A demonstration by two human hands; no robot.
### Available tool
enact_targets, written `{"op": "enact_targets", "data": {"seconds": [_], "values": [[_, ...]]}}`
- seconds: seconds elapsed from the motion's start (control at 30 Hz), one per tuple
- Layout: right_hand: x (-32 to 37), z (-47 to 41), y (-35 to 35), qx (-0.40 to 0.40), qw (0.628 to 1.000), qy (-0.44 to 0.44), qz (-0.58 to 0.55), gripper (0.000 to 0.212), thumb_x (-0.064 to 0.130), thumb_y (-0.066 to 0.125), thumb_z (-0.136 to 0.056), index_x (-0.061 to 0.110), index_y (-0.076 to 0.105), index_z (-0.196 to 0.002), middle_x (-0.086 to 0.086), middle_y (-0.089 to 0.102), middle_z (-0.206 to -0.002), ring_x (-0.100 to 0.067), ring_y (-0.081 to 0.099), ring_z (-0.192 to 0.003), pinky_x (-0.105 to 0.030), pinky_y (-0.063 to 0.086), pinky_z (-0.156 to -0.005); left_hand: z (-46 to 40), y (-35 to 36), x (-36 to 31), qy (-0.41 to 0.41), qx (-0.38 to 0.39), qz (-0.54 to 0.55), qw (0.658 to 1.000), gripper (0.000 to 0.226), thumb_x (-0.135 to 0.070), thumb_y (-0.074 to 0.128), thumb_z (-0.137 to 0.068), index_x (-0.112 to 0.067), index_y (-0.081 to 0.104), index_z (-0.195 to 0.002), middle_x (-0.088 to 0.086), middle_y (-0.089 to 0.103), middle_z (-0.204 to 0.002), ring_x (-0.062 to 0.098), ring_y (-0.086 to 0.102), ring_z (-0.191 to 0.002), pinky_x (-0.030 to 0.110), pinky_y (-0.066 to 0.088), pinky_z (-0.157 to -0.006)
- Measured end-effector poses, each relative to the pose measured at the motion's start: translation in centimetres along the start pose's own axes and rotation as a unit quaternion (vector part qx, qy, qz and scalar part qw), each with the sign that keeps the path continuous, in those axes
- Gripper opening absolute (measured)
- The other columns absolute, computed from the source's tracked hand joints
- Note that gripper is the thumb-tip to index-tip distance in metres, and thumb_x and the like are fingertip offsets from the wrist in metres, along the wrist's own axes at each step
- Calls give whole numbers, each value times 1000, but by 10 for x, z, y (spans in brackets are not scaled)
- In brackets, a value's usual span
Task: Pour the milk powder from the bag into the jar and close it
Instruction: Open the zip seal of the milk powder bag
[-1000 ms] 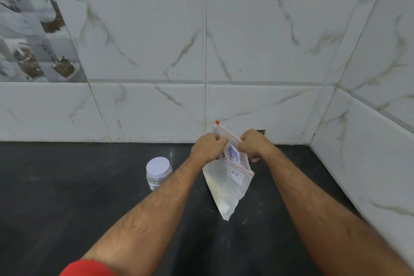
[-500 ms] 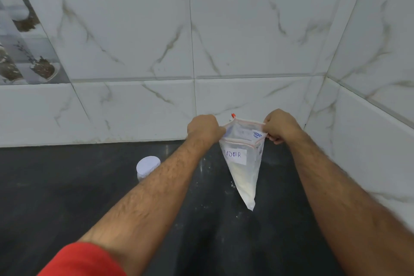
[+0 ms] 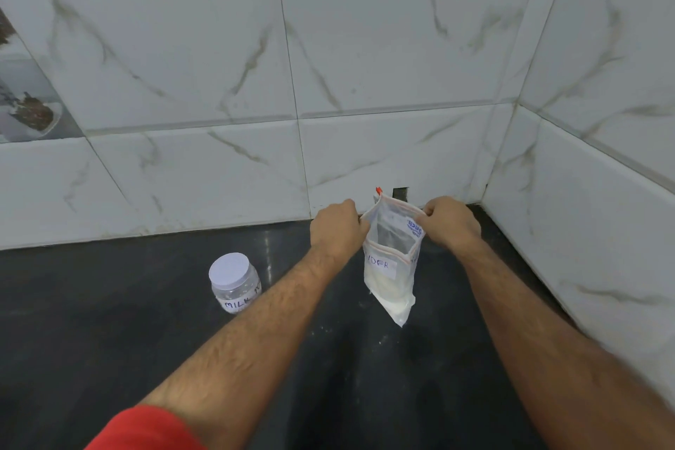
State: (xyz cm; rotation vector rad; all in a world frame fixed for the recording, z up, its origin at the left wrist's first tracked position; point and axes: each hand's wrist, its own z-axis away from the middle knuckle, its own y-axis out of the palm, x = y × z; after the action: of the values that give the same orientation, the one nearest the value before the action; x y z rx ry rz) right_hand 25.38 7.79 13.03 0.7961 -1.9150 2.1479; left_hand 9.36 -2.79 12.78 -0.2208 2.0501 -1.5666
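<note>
A clear zip bag (image 3: 389, 278) with white milk powder in its lower part hangs above the dark counter, its red-edged mouth pulled open. My left hand (image 3: 336, 228) pinches the left edge of the mouth and my right hand (image 3: 451, 223) pinches the right edge. A white label on the bag's front reads partly "DER". To the left stands a small clear jar (image 3: 235, 283) with a white lid on it and a label reading "MILK PO"; it is apart from both hands.
The black counter (image 3: 109, 321) runs to white marble-look wall tiles behind and on the right, forming a corner (image 3: 485, 201). A picture tile (image 3: 25, 110) sits on the wall at far left. White powder specks lie on the counter below the bag.
The bag's mouth has been pulled wider open between both hands. The view has shifted, so the jar now shows its label.
</note>
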Motion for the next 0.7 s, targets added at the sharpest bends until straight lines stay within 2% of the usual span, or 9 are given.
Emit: {"op": "enact_targets", "data": {"seconds": [0.13,0.2,0.27,0.33,0.4,0.57,0.7], "values": [[8,0,0,11,1000,-18,-7,20,37,66,-85,17,66,-80,-2,70,-83,-19,61,-70,-26,39,-55,-1,-2,1,-6,13,34,999,30,-38,47,-91,-13,60,-97,2,67,-88,25,59,-80,32,46,-64],[9,0,2,20,999,-28,-19,22,38,66,-84,16,68,-90,-2,71,-92,-20,61,-75,-27,39,-58,1,0,4,-13,26,56,998,31,-43,48,-90,-16,60,-96,-1,67,-87,23,62,-83,32,49,-67],[9,0,4,22,998,-39,-49,38,40,66,-85,14,67,-114,-2,70,-113,-21,64,-93,-30,47,-72,2,3,7,-25,32,90,995,33,-50,50,-89,-19,61,-93,-5,67,-85,19,61,-81,31,48,-67],[12,2,4,22,995,-39,-94,49,40,67,-86,12,62,-126,-4,65,-128,-23,63,-107,-37,52,-87,3,4,9,-32,34,119,992,34,-54,51,-88,-22,61,-91,-8,66,-83,16,61,-79,29,47,-66],[17,6,5,1,993,-46,-113,49,38,67,-87,11,61,-128,-8,64,-130,-24,63,-110,-37,51,-91,4,3,12,-36,39,144,988,34,-54,51,-88,-22,61,-90,-9,66,-84,14,61,-80,29,47,-66],[42,22,0,-140,977,-94,-128,35,32,64,-93,14,65,-123,-9,62,-126,-17,61,-100,-26,43,-84,4,0,30,-45,25,177,983,27,-51,52,-88,-25,59,-87,-12,65,-83,12,62,-82,29,46,-67],[69,34,3,-168,958,-138,-187,26,27,62,-94,15,67,-117,-5,64,-120,-7,56,-93,-24,45,-87,5,-4,61,-33,13,193,981,23,-46,54,-90,-24,60,-89,-11,65,-83,12,62,-80,29,48,-68]]}}
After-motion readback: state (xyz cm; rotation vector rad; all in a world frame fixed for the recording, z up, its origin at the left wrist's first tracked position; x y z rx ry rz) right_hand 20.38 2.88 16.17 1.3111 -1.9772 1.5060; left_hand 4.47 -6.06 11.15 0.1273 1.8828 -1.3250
